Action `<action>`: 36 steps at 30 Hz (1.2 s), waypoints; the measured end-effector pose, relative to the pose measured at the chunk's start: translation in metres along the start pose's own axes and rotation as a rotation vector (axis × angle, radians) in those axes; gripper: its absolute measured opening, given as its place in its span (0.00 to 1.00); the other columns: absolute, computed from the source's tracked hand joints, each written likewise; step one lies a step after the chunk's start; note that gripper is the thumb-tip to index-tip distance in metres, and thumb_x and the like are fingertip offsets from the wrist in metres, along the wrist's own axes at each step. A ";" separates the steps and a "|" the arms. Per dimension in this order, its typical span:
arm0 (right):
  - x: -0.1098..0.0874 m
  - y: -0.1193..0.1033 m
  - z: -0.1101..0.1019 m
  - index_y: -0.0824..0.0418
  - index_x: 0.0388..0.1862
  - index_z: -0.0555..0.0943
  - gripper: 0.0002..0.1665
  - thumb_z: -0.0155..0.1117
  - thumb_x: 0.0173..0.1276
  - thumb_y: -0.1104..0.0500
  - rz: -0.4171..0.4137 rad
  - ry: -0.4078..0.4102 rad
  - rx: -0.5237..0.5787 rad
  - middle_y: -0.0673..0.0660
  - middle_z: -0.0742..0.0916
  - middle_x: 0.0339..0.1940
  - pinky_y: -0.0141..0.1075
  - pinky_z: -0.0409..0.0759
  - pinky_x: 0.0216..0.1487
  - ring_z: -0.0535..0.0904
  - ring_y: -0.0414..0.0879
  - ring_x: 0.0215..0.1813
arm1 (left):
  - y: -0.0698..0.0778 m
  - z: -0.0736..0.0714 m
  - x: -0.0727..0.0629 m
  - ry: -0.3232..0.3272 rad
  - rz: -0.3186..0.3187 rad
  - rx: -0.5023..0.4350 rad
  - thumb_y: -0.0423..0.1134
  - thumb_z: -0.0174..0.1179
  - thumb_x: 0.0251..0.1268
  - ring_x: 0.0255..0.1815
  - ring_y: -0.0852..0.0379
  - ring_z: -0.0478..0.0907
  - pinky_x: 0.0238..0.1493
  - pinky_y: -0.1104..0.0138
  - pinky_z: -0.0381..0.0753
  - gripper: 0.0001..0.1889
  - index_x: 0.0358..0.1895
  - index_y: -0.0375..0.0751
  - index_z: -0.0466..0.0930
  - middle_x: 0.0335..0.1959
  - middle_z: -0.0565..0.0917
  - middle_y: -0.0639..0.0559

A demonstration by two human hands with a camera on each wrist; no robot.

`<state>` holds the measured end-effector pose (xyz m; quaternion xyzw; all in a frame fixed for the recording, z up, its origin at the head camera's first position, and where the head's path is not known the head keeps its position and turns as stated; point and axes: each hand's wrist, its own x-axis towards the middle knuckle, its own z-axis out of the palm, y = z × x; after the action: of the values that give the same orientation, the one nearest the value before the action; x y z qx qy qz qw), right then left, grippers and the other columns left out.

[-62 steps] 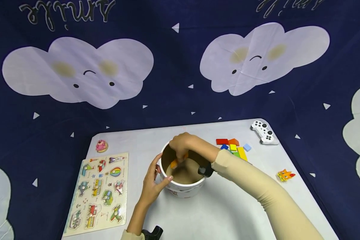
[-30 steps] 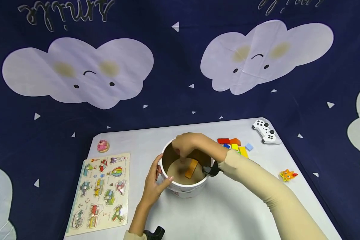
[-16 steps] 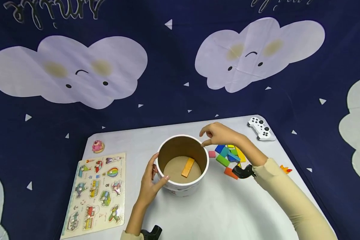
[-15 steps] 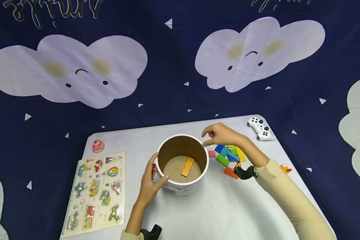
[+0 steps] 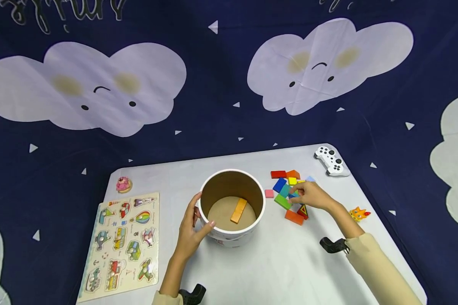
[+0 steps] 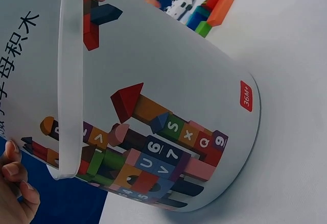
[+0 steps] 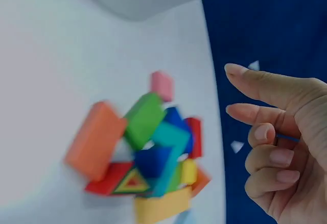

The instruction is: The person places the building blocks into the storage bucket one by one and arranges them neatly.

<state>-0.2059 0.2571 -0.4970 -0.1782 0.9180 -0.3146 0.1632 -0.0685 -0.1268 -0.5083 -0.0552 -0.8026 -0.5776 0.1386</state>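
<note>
While a white bucket (image 5: 230,182) stands on the counter (image 5: 259,271), an orange block (image 5: 238,210) lies flat inside it.
The left hand (image 5: 188,239) grips the bucket's rim, fingers spread; the right hand (image 5: 314,195), thumb and forefinger parted, is above coloured blocks (image 5: 283,202) beside the bucket, hiding some. Farther out lie an orange toy (image 5: 359,214), a white controller (image 5: 331,161), a puzzle board (image 5: 124,255) and a pink toy (image 5: 123,184).

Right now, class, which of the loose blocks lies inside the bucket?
The long light-orange block, lying on the bottom of the white bucket. The other loose blocks in view lie outside it, on the table to its right.
</note>
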 end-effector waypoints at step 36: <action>-0.032 0.054 0.061 0.55 0.11 0.68 0.27 0.72 0.58 0.47 0.383 0.219 -0.217 0.49 0.67 0.14 0.36 0.58 0.22 0.64 0.45 0.21 | -0.014 0.001 -0.001 -0.008 0.015 0.000 0.41 0.68 0.51 0.33 0.49 0.62 0.35 0.67 0.60 0.43 0.75 0.55 0.62 0.35 0.65 0.54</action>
<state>-0.1644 0.2793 -0.5709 0.0177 0.9756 -0.1951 0.0995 -0.0713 -0.1307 -0.5213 -0.0632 -0.8027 -0.5763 0.1397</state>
